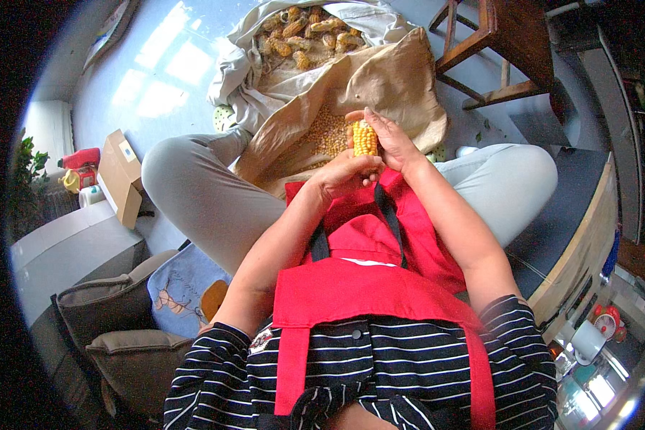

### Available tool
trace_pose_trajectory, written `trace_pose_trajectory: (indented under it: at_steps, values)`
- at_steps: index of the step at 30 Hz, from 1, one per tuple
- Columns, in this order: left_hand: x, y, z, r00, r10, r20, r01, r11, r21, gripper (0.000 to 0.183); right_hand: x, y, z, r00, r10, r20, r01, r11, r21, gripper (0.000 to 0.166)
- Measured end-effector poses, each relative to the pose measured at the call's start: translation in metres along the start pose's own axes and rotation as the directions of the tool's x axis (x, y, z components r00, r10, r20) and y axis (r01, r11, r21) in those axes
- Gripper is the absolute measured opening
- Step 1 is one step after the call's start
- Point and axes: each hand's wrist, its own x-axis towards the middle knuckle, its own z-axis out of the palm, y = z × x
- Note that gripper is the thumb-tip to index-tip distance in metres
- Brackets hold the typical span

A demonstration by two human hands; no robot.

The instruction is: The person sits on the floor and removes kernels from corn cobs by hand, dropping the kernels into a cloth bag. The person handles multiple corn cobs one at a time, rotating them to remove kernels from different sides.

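Note:
An ear of yellow corn (364, 138) stands nearly upright between my hands, above the lap of a red apron (355, 236). My left hand (349, 171) closes around its lower end. My right hand (389, 138) wraps its upper part from the right, with the thumb near the tip and fingertips showing past the far side. Just beyond the hands, loose corn kernels (328, 131) lie in a fold of a tan woven sack (395, 80). More corn cobs (301, 32) fill the sack's open top farther away.
My bent knees flank the sack. At the right is a wooden stool (494, 48) beside a dark-topped table (559, 199). On the left are a cardboard box (119, 180), a red container (80, 158) and a brown armchair (140, 344) with a blue cushion (177, 290).

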Motion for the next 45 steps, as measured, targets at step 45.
trace_pose_trajectory:
  at_steps: [45]
  values:
    - [0.008, 0.001, 0.010, 0.996, 0.062, -0.060, -0.055, 0.992, 0.110, 0.015, 0.009, 0.012, -0.005, 0.991, -0.021, -0.134, -0.012, 0.969, -0.246, 0.028]
